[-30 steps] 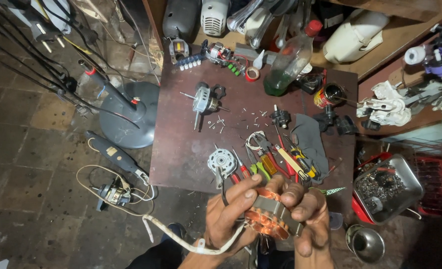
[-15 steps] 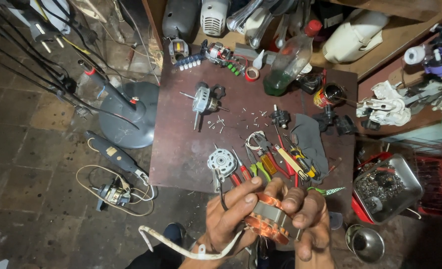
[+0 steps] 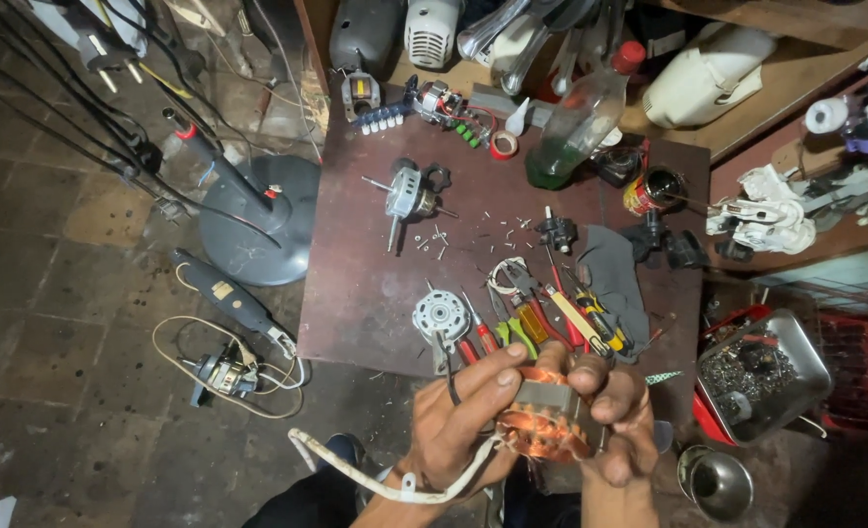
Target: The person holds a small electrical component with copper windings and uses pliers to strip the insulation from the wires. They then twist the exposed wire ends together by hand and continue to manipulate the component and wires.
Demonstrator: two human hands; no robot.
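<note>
Both my hands hold a motor stator (image 3: 543, 422) with copper windings, low in the view and just in front of the brown work board (image 3: 375, 264). My left hand (image 3: 458, 420) grips its left side, thumb on top, with a black wire and a white cable (image 3: 375, 477) trailing from it. My right hand (image 3: 615, 420) clasps the right side, fingers curled over the top edge. Just beyond my hands lie a round motor end cap (image 3: 440, 315) and a row of screwdrivers and pliers (image 3: 551, 318).
On the board are a fan motor with shaft (image 3: 403, 196), loose screws, a red tape roll (image 3: 503, 145), a bottle with green liquid (image 3: 576, 122) and a small can (image 3: 649, 191). A grey fan base (image 3: 253, 220) stands on the floor left. A metal tray (image 3: 761, 376) sits right.
My hands have turned the stator slightly and shifted it a little; the white cable hangs lower left. Nothing on the board has moved.
</note>
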